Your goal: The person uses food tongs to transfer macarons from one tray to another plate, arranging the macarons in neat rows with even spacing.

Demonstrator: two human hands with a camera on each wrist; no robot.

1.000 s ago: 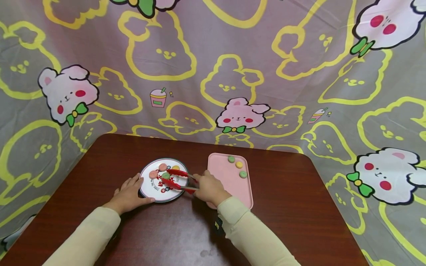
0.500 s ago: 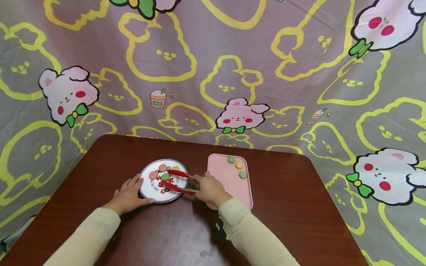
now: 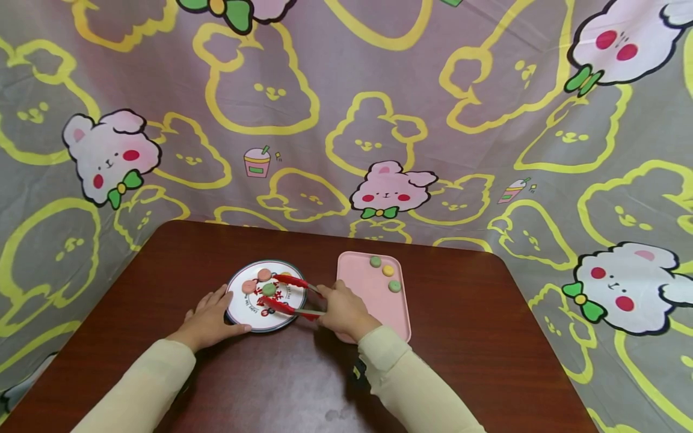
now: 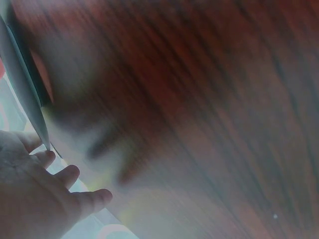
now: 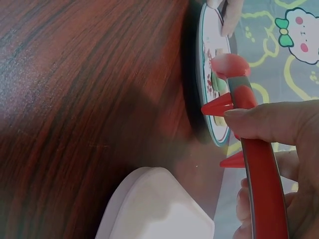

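Observation:
My left hand (image 3: pixel 208 319) rests at the left rim of a round white plate (image 3: pixel 238 313), fingers spread and thumb along the near edge. In my right hand (image 3: pixel 343 310) I grip red-tipped metal tongs (image 5: pixel 261 179), reaching over the plate from the right. Their two red ends stand apart on either side of a green macaron (image 3: pixel 269 290). Two pink macarons, one far (image 3: pixel 264 275) and one left (image 3: pixel 249 287), lie beside it on the plate. A yellow macaron (image 3: pixel 286 273) is partly hidden behind the upper tong arm.
Right of the plate lies a pink tray (image 3: pixel 360 279), close beyond my right hand. Along its far right side are two green macarons, one at the back (image 3: pixel 376 261) and one nearer (image 3: pixel 394 286), and a yellow macaron (image 3: pixel 387 270). A patterned cloth (image 3: pixel 303 108) surrounds the brown table (image 3: pixel 460 337).
The tong ends have spread a little wider around the green macaron, which stays on the plate. My left hand keeps its place at the rim.

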